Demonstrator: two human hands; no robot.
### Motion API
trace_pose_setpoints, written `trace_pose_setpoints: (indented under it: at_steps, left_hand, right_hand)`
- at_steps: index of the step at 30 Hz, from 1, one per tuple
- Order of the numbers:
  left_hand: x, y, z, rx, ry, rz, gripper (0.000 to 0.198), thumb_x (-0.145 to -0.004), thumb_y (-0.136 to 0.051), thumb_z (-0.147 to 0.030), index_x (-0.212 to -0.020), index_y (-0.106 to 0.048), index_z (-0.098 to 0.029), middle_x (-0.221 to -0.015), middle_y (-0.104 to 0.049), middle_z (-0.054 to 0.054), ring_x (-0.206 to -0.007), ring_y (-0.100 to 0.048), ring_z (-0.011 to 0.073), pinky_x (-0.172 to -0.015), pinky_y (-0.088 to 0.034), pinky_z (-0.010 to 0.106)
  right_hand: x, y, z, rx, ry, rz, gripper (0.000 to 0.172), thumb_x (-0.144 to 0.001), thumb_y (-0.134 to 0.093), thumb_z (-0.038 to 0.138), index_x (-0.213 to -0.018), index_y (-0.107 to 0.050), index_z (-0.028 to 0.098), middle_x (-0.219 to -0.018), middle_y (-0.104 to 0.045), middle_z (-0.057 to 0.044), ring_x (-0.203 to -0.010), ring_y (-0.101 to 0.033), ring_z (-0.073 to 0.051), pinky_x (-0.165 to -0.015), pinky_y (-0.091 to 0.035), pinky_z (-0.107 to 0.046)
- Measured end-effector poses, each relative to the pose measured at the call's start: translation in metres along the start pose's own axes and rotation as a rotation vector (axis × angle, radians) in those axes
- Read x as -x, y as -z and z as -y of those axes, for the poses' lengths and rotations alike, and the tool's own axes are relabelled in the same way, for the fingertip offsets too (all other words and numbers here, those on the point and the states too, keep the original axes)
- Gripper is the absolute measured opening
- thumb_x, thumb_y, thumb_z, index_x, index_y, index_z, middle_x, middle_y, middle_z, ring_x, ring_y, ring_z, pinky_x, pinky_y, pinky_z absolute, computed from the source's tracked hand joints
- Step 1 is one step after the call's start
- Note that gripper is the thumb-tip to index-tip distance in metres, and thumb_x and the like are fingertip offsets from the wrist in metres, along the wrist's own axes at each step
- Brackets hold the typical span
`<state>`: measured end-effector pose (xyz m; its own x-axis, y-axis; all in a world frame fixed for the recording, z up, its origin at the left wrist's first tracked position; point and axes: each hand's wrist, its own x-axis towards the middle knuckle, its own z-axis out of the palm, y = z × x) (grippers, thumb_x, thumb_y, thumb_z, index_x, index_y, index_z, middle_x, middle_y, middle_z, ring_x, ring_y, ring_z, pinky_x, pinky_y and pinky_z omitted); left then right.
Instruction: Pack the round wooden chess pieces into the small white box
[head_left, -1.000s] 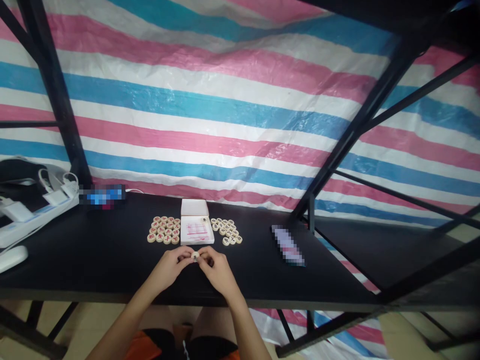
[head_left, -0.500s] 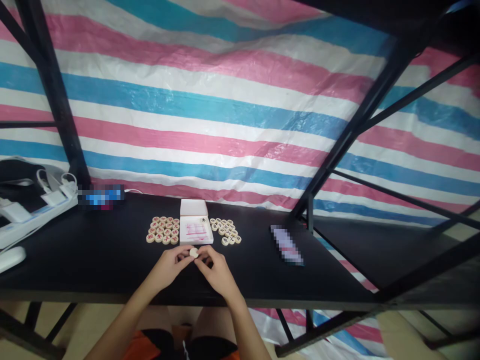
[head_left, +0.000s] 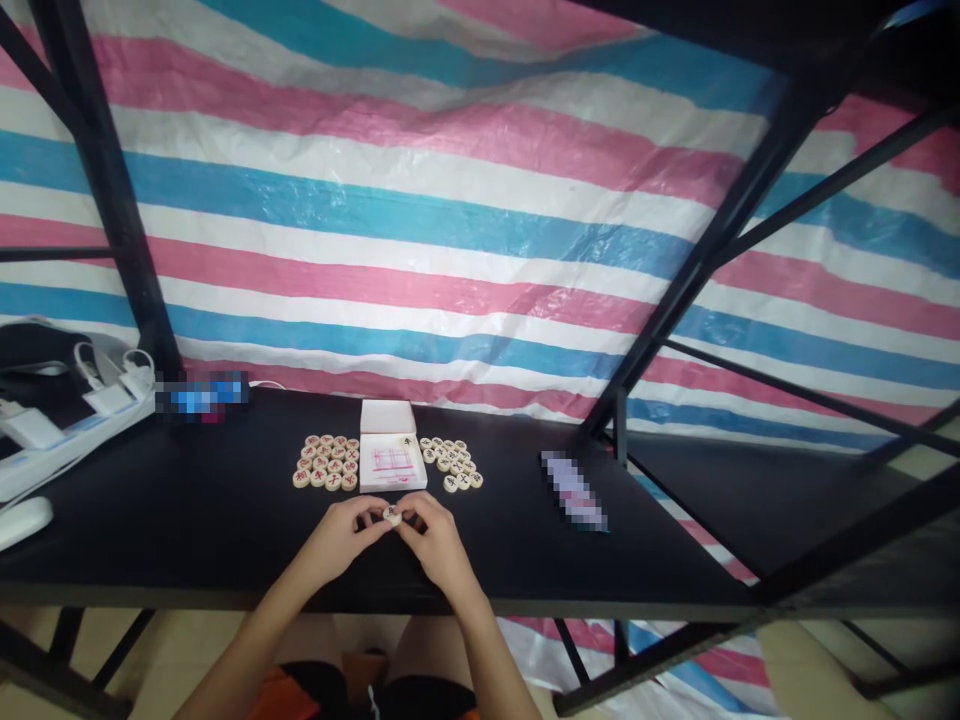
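Between the fingertips of my left hand (head_left: 346, 532) and my right hand (head_left: 433, 532) is a round Chinese chess piece (head_left: 391, 515), its dark-marked face turned up. Both hands pinch it just in front of an open white box (head_left: 392, 486). Inside that box, at its back right corner, lies one black-marked piece (head_left: 406, 441); pink lines mark the box floor. Left of the box stand rows of red-marked chess pieces (head_left: 326, 465). On its right are several black-marked chess pieces (head_left: 450, 457) in looser rows.
A blurred phone-like object (head_left: 574, 490) lies on the black table (head_left: 187, 520) to the right. At the left are a white power strip (head_left: 82, 440) with plugs and a white rounded object (head_left: 26, 520). Black metal posts (head_left: 675, 290) and a striped sheet (head_left: 390, 240) stand behind.
The piece in my fingers has turned: its pale blank side showed before, and now its marked face is up. Both hands stay nearly in place.
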<state>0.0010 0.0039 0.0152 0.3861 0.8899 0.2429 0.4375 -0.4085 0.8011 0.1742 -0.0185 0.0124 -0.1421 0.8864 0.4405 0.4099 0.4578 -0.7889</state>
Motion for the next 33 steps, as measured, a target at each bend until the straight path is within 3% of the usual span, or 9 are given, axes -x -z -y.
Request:
trace_pose_setpoints:
  at_steps: [7,11,14,18,22,27,33]
  left_hand:
    - [0.001,0.001,0.003,-0.015,-0.06,-0.047,0.023,-0.078,-0.056,-0.022,-0.099,-0.067,-0.019,-0.086,-0.068,0.002,-0.064,-0.055,0.0127,-0.059,-0.043,0.022]
    - [0.001,0.0,0.005,-0.038,-0.106,-0.049,0.024,-0.08,-0.053,-0.021,-0.101,-0.065,-0.02,-0.089,-0.066,0.003,-0.064,-0.055,0.0128,-0.058,-0.045,0.023]
    - [0.001,-0.001,0.007,-0.071,-0.105,-0.098,0.028,-0.084,-0.049,-0.024,-0.109,-0.062,-0.021,-0.107,-0.064,0.007,-0.066,-0.057,0.0131,-0.063,-0.05,0.025]
    - [0.002,-0.004,0.008,-0.233,-0.09,-0.129,0.039,-0.085,-0.048,-0.024,-0.123,-0.055,-0.024,-0.136,-0.048,0.009,-0.086,-0.063,0.0177,-0.084,-0.051,0.034]
    - [0.002,-0.008,0.01,-0.405,-0.129,-0.098,0.042,-0.083,-0.049,-0.02,-0.124,-0.055,-0.024,-0.137,-0.048,0.009,-0.118,-0.051,0.027,-0.098,-0.043,0.042]
    - [0.001,-0.009,0.012,-0.48,-0.157,-0.063,0.036,-0.085,-0.048,-0.019,-0.119,-0.059,-0.02,-0.129,-0.054,0.01,-0.116,-0.052,0.0275,-0.099,-0.043,0.044]
    - [0.0,-0.009,0.013,-0.505,-0.153,-0.055,0.034,-0.086,-0.047,-0.02,-0.118,-0.06,-0.017,-0.129,-0.054,0.012,-0.116,-0.051,0.0276,-0.099,-0.043,0.043]
  right_hand:
    - [0.001,0.0,0.0,-0.025,-0.051,0.043,0.019,-0.075,-0.062,0.019,-0.094,-0.063,0.022,-0.091,-0.063,-0.001,-0.08,-0.059,-0.015,-0.065,-0.046,-0.023]
    - [0.002,-0.001,0.002,0.011,-0.027,0.021,0.014,-0.078,-0.062,0.023,-0.091,-0.064,0.022,-0.089,-0.064,-0.001,-0.078,-0.059,-0.015,-0.067,-0.046,-0.025]
    - [-0.001,0.001,0.003,0.098,-0.01,-0.036,0.012,-0.081,-0.059,0.027,-0.09,-0.065,0.022,-0.086,-0.065,-0.002,-0.075,-0.059,-0.015,-0.068,-0.046,-0.026]
    - [-0.028,0.01,0.001,0.297,0.004,-0.096,0.015,-0.085,-0.054,0.028,-0.093,-0.064,0.021,-0.087,-0.065,-0.005,-0.078,-0.059,-0.018,-0.072,-0.045,-0.028]
    - [-0.076,0.012,-0.006,0.655,0.0,0.015,0.018,-0.088,-0.05,0.025,-0.101,-0.062,0.019,-0.089,-0.066,-0.006,-0.083,-0.059,-0.019,-0.076,-0.043,-0.028]
    - [-0.113,0.002,-0.022,0.857,0.009,0.169,0.016,-0.085,-0.054,0.019,-0.097,-0.064,0.019,-0.088,-0.068,-0.008,-0.087,-0.059,-0.021,-0.072,-0.041,-0.027]
    - [-0.118,-0.004,-0.036,0.933,0.038,0.222,0.017,-0.086,-0.051,0.018,-0.096,-0.065,0.018,-0.093,-0.067,-0.01,-0.094,-0.055,-0.024,-0.076,-0.04,-0.031]
